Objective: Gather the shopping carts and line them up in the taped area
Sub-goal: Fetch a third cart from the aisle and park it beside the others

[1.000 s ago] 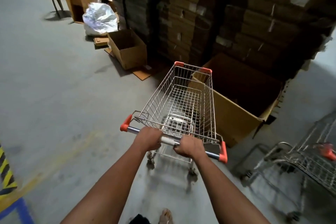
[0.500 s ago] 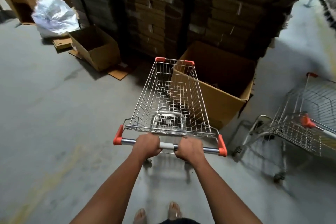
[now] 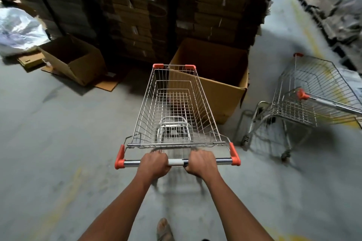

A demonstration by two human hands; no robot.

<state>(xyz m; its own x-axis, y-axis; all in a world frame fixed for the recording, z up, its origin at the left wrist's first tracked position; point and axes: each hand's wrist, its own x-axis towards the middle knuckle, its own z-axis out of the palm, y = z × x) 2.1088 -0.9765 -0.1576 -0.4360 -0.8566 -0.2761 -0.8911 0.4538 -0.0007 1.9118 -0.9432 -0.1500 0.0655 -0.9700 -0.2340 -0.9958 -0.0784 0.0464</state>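
While both hands are wrapped around the push bar, the silver wire shopping cart with orange plastic corners [image 3: 174, 107] sits straight out in front of the person, empty, nose pointed at the open brown cardboard box [image 3: 219, 76] by the stacked cartons [image 3: 137, 15]. The left hand [image 3: 153, 164] and right hand [image 3: 201, 163] are each clamped shut on the chrome handle bar [image 3: 177, 162], close together near the middle with the white sleeve between them. My guess is that's for steering: a centred two-handed hold lets you swing the nose either way without the cart drifting off.

The cart's front right corner looks just beside that big box, maybe touching, can't really tell from this angle. So I'd say some turning is needed before it goes anywhere.

Off to the right there's a second wire cart with an orange-capped handle [image 3: 305, 100], angled away, nobody holding it. It's standing over faded yellow paint on the grey concrete floor [image 3: 49, 133], but I can't say whether that's the taped area. No clear tape outline shows, so lining up looks not done yet. A smaller open cardboard box [image 3: 74, 58] and a white plastic sack [image 3: 17, 29] sit well off to the left, out of the way.
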